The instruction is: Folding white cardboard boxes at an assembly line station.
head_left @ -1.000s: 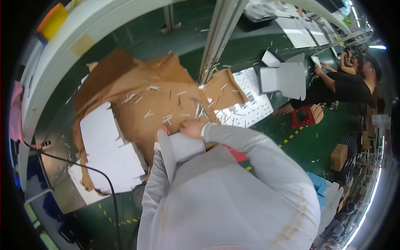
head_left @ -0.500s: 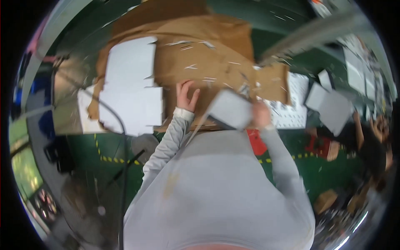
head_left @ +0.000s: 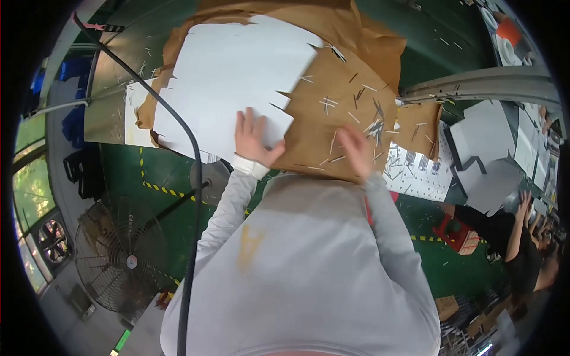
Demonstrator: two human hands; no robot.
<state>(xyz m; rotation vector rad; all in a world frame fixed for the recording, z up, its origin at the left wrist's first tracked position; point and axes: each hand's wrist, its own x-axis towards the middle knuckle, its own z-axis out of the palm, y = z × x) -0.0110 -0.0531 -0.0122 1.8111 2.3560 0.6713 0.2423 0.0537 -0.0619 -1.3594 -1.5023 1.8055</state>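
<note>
Resting flat with fingers [head_left: 248,121] spread on the near corner of the white sheet [head_left: 231,83], left hand [head_left: 254,139] nearer, sheet stretching up and leftward over brown paper [head_left: 332,124] on the bench, right hand [head_left: 355,151] open, blurred, gripping nothing

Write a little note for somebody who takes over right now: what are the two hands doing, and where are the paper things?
Left hand: flat, fingers spread, pressing on the near edge of the big white sheet with jagged cut edges. It holds nothing.
Right hand: open and empty, blurred, over the crumpled brown paper beside the white sheet.
The white sheet lies on the brown paper. Thin pale strips are scattered over the brown paper near the right hand.
Done: the sheet lies laid out flat.
Left: the strips are not gathered; more white cut sheets lie further right.
</note>
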